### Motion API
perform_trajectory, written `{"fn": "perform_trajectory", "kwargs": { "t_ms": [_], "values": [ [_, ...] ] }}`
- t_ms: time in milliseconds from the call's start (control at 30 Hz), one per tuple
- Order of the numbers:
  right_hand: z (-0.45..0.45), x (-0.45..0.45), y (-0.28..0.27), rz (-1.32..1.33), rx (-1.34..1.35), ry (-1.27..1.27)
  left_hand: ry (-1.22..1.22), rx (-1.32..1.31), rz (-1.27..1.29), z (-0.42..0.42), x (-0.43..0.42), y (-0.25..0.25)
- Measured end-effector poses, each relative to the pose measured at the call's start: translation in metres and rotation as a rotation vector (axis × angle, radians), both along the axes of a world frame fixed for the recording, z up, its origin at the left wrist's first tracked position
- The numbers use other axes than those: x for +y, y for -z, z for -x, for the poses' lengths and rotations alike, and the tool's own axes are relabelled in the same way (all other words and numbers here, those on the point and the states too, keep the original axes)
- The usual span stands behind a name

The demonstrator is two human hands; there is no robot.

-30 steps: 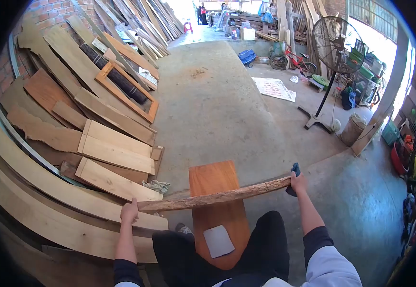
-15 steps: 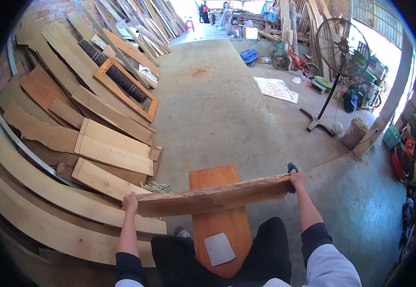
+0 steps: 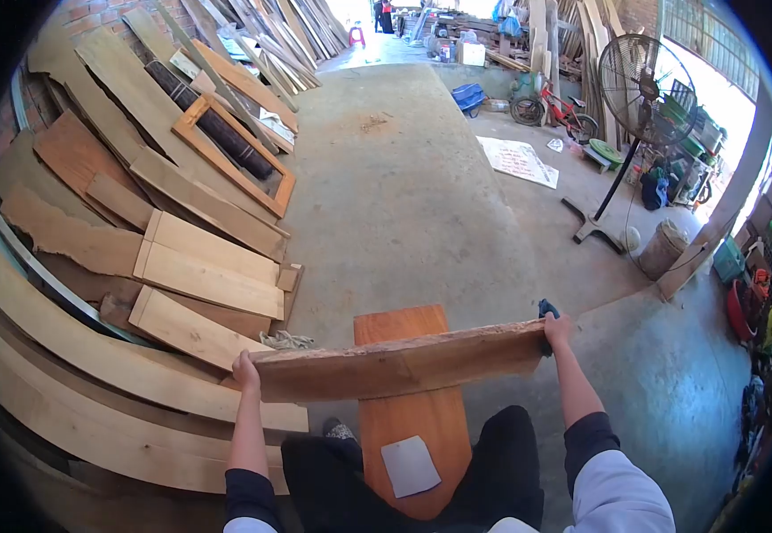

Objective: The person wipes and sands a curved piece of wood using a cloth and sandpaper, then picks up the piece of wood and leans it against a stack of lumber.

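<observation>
A rough-edged wooden plank (image 3: pixel 403 366) spans the space between my hands, raised over an orange-brown wooden bench (image 3: pixel 417 417). Its left end is in the grip of my left hand (image 3: pixel 245 370), fingers closed around it. My right hand (image 3: pixel 558 331) is closed on the other end, with a small dark blue item (image 3: pixel 546 308) against the wood there; its kind is unclear. A grey-white rectangular sheet (image 3: pixel 411 466) lies on the near part of the bench, between my legs.
Several boards (image 3: pixel 208 266) lean along the left wall, close to my left hand, with an orange wooden frame (image 3: pixel 266 197) among them. Ahead on the right are a standing fan (image 3: pixel 643 89), a white sign (image 3: pixel 517 162) on the floor and a red bicycle (image 3: pixel 570 115).
Both hands still hold the plank. Its broad face has turned more toward me, and it sits slightly farther right in view. The camera view has shifted a little.
</observation>
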State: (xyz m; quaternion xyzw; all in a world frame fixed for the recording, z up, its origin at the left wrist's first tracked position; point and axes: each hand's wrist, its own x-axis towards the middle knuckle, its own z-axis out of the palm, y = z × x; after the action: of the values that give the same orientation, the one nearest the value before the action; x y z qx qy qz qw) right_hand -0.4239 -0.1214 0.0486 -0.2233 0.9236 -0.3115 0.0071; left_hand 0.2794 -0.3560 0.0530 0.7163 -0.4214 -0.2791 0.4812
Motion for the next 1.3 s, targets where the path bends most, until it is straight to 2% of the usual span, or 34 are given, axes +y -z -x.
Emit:
{"fn": "perform_trajectory", "kwargs": {
  "t_ms": [100,167,267,400,500,567,633,733,833,933,1033,1100,1200,1267,1300],
  "values": [
    [0.013,-0.006,0.017,-0.006,-0.029,0.023,0.089,0.022,0.028,-0.013,-0.008,0.021],
    [0.024,-0.012,0.026,-0.060,-0.045,0.021,0.163,-0.025,0.045,-0.004,0.002,0.009],
    [0.027,-0.018,0.016,-0.118,-0.109,-0.034,0.089,-0.130,-0.007,-0.007,-0.010,0.038],
    [0.035,-0.038,0.011,-0.279,-0.161,-0.084,0.135,-0.231,-0.144,0.007,-0.012,0.012],
    [0.076,-0.053,0.056,-0.390,-0.040,-0.270,0.188,-0.317,-0.188,0.006,-0.021,0.012],
    [0.059,-0.057,0.024,-0.583,-0.086,-0.399,0.167,-0.376,-0.191,0.006,-0.022,0.018],
    [0.085,-0.067,0.053,-0.419,-0.238,-0.245,0.158,-0.437,-0.240,0.002,-0.021,0.020],
    [0.046,-0.067,0.012,-0.347,-0.290,-0.305,0.126,-0.485,-0.265,0.006,-0.014,0.014],
    [0.074,-0.066,0.060,-0.477,-0.138,-0.439,0.135,-0.553,-0.387,-0.001,-0.016,0.031],
    [0.061,-0.059,0.050,-0.464,-0.117,-0.456,0.131,-0.540,-0.437,-0.001,-0.020,0.033],
    [0.043,-0.054,0.032,-0.713,-0.156,-0.570,0.201,-0.555,-0.461,-0.007,-0.014,0.038],
    [0.051,-0.056,0.042,-0.623,-0.173,-0.478,0.238,-0.582,-0.490,-0.009,-0.004,0.046],
    [0.075,-0.046,0.098,-0.509,-0.215,-0.343,0.250,-0.541,-0.503,-0.008,0.000,0.043],
    [0.058,-0.019,0.104,-0.465,-0.215,-0.223,0.267,-0.533,-0.541,-0.011,0.011,0.039],
    [0.036,-0.019,0.078,-0.436,-0.181,-0.154,0.276,-0.540,-0.557,-0.010,0.011,0.038]
  ]
}}
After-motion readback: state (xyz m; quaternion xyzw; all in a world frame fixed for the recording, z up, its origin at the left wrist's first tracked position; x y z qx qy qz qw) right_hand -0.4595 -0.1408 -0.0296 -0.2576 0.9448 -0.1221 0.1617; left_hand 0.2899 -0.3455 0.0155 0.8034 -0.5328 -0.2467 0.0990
